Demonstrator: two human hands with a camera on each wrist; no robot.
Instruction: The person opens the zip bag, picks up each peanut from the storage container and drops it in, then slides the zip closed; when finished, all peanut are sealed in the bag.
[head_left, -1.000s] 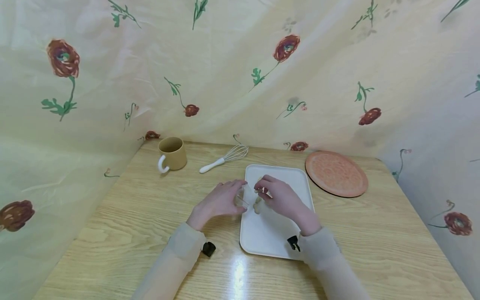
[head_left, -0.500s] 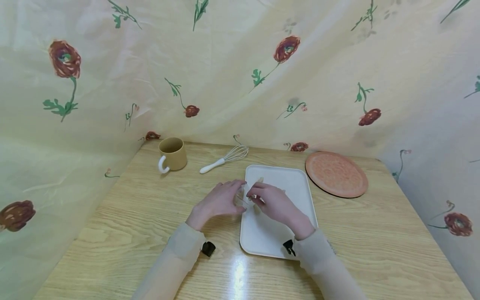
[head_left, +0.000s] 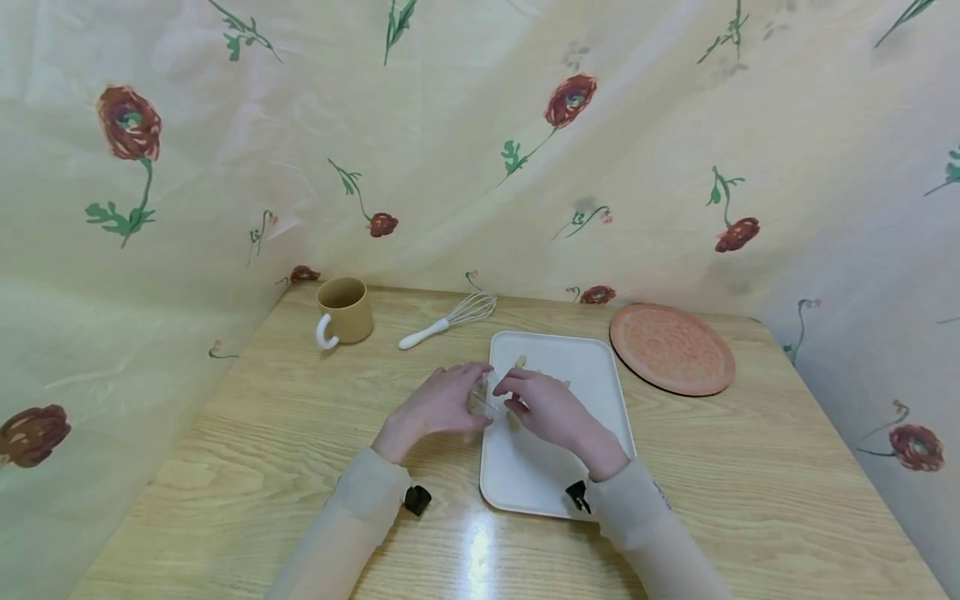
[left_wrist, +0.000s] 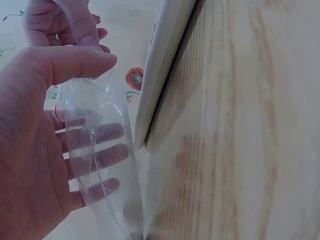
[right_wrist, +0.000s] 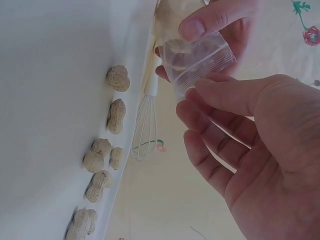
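Note:
My left hand (head_left: pixel 441 402) holds a small clear zip bag (left_wrist: pixel 102 150) between thumb and fingers at the tray's left edge. Through the film, its fingers show in the left wrist view. My right hand (head_left: pixel 551 407) hovers over the tray with its fingertips at the bag's zip end (right_wrist: pixel 210 62). In the head view a gap shows between its thumb and forefinger, with no peanut visible there. Several unshelled peanuts (right_wrist: pixel 116 116) lie along the white tray (head_left: pixel 525 492). The right hand covers part of them in the head view. What the bag contains is unclear.
At the back left stands a tan mug (head_left: pixel 347 312) with a white handle. A whisk (head_left: pixel 447 321) with a white grip lies behind the tray. To the right rests a round pinkish mat (head_left: pixel 672 348). Floral cloth (head_left: pixel 450 125) hangs behind the wooden table (head_left: pixel 300 433).
My right hand has moved left from over the peanuts to the bag. The small pale thing between its fingertips earlier no longer shows there. The left hand stays in place.

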